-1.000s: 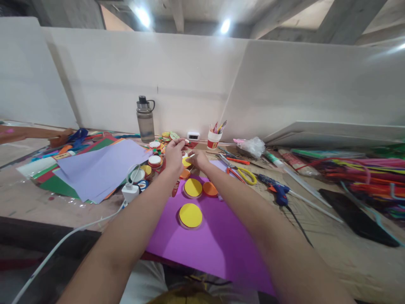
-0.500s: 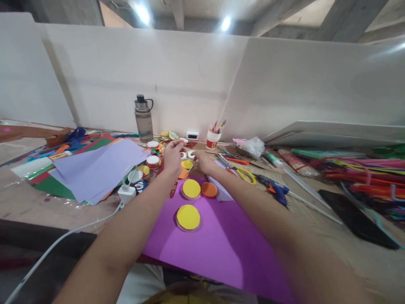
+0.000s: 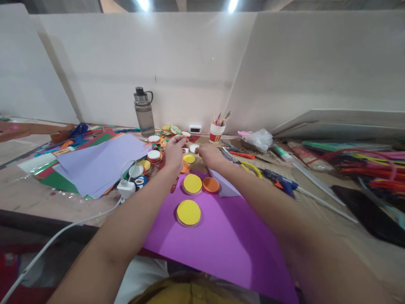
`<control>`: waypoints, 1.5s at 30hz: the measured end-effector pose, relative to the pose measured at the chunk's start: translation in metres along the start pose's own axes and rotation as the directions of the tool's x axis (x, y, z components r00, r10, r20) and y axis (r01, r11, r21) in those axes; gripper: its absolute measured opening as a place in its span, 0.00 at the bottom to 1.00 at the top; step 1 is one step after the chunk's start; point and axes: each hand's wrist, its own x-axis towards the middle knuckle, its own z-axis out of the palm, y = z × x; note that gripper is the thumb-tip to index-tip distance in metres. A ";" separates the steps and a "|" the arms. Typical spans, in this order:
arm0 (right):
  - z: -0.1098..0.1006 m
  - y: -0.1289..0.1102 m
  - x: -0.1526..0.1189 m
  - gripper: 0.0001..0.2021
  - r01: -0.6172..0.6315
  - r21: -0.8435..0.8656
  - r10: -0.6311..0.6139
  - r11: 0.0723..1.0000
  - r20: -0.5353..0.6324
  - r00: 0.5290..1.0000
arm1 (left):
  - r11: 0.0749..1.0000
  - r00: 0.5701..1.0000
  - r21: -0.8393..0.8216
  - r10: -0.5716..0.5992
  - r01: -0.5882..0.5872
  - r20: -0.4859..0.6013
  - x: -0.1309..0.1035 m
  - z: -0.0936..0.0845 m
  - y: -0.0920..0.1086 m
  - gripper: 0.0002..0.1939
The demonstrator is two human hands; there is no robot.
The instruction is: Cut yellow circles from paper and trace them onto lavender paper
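My right hand [image 3: 209, 155] reaches over the far end of a purple sheet [image 3: 218, 236], its curled fingers on the edge of a white disc [image 3: 194, 148]. To its left, my left hand [image 3: 175, 150] is held with loosely bent fingers apart, and I see nothing in them. A second white disc [image 3: 185, 150] lies partly hidden just below its fingertips. Nearer me, a large yellow disc [image 3: 192, 184] sits beside an orange disc [image 3: 211, 185], with another yellow disc [image 3: 188, 213] in front. A small yellow disc [image 3: 189, 158] and an orange piece [image 3: 185, 168] lie between my forearms.
Lilac paper sheets [image 3: 101, 164], a white charger [image 3: 125, 189] with its cable and a water bottle [image 3: 144, 114] stand left. To the right are scissors [image 3: 236, 158], a glue gun [image 3: 281, 182] and a black phone-like slab [image 3: 370, 211]. A paper cup [image 3: 217, 131] holds pencils.
My view has tilted down a little and shifted. Both hands stay in nearly the same place near the white discs; the right fingers remain at the white disc's edge.
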 end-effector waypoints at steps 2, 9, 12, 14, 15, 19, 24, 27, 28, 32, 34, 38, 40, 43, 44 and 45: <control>-0.009 0.001 -0.001 0.11 0.013 -0.050 -0.013 0.999 0.000 1.000 | 1.000 1.000 0.007 0.008 -0.008 0.004 -0.002 0.002 -0.001 0.03; -0.048 0.006 -0.002 0.13 -0.031 -0.272 0.006 0.962 -0.092 0.996 | 0.998 1.000 0.065 0.016 -0.016 0.000 -0.003 0.004 -0.002 0.03; -0.077 0.003 0.000 0.11 -0.114 -0.239 0.073 0.964 -0.177 0.981 | 0.997 0.999 0.071 0.036 -0.036 0.006 -0.004 0.006 0.000 0.02; -0.097 -0.001 -0.001 0.11 -0.149 -0.191 0.112 0.970 -0.193 0.975 | 0.995 0.997 0.069 0.072 -0.072 0.001 -0.006 0.008 0.003 0.02; -0.107 -0.004 -0.003 0.11 -0.122 -0.167 0.089 0.978 -0.197 0.976 | 0.993 0.995 0.065 0.097 -0.097 -0.007 -0.008 0.009 0.006 0.02; -0.135 -0.009 -0.015 0.09 -0.019 -0.090 -0.001 0.996 -0.212 0.977 | 0.975 0.976 0.054 0.216 -0.215 -0.017 -0.015 0.015 0.017 0.02; -0.149 -0.009 -0.042 0.08 0.067 0.073 -0.050 0.995 -0.216 0.975 | 0.970 0.971 0.053 0.238 -0.236 -0.024 -0.015 0.016 0.026 0.04; -0.158 -0.017 -0.070 0.08 0.050 0.100 -0.036 0.994 -0.141 0.989 | 0.977 0.977 0.018 0.211 -0.211 -0.021 -0.009 0.012 0.025 0.04; -0.160 -0.022 -0.081 0.08 0.048 0.105 -0.038 0.993 -0.093 0.995 | 0.980 0.980 0.003 0.197 -0.197 -0.010 -0.007 0.011 0.023 0.04; -0.158 -0.049 -0.127 0.08 0.118 0.156 -0.140 0.981 0.137 0.981 | 0.995 0.993 -0.012 0.102 -0.101 0.065 -0.005 0.011 0.015 0.04; -0.146 -0.064 -0.144 0.09 0.166 0.213 -0.220 0.963 0.264 0.939 | 0.997 0.994 0.009 0.071 -0.073 0.088 -0.007 0.012 0.011 0.04; -0.111 -0.084 -0.152 0.09 0.228 0.310 -0.367 0.923 0.528 0.766 | 0.991 0.987 0.114 0.047 -0.065 0.156 -0.008 0.011 0.006 0.03; -0.096 -0.086 -0.143 0.10 0.248 0.270 -0.361 0.930 0.558 0.747 | 0.986 0.989 0.155 0.029 -0.052 0.147 -0.006 0.008 0.003 0.03; -0.078 -0.084 -0.119 0.14 0.210 0.118 -0.239 0.970 0.347 0.907 | 0.986 0.992 0.164 0.004 -0.024 0.125 -0.004 0.004 0.000 0.04; -0.072 -0.082 -0.112 0.19 0.205 0.046 -0.210 0.978 0.265 0.941 | 0.986 0.992 0.163 -0.001 -0.019 0.124 -0.003 0.003 -0.001 0.05; -0.065 -0.080 -0.105 0.23 0.193 -0.029 -0.180 0.981 0.246 0.952 | 0.986 0.992 0.164 -0.003 -0.017 0.126 -0.003 0.003 -0.002 0.05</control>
